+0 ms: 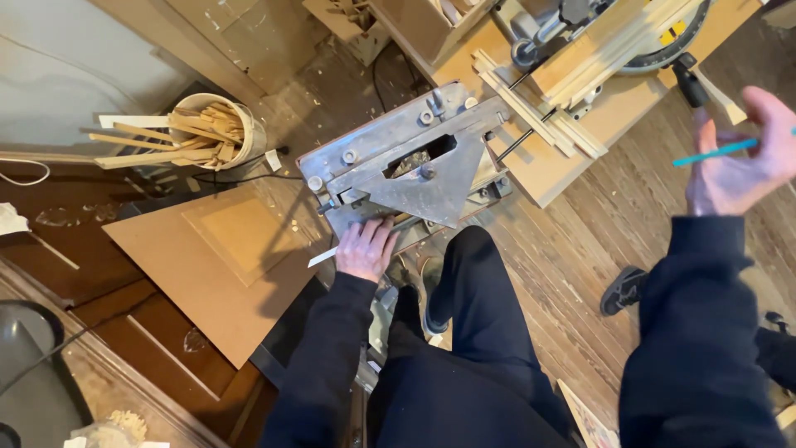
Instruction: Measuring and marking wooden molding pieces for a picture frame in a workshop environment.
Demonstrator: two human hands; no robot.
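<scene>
Hands well apart | left hand [365,247] flat, fingers spread, pressing near edge of metal cutting machine [406,166], seemingly to steady it | right hand [738,158] raised off right, loosely pinching blue pencil [715,153], kept ready | wood strips [531,112] lie on table's [547,170] near-left corner beside saw.

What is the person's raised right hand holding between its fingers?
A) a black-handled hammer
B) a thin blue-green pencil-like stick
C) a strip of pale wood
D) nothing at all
B: the right hand, lifted near the frame's right edge, has a thin blue-green pencil-like stick passing between its fingers, while the left hand rests flat on the edge of the grey metal cutting machine.
</scene>
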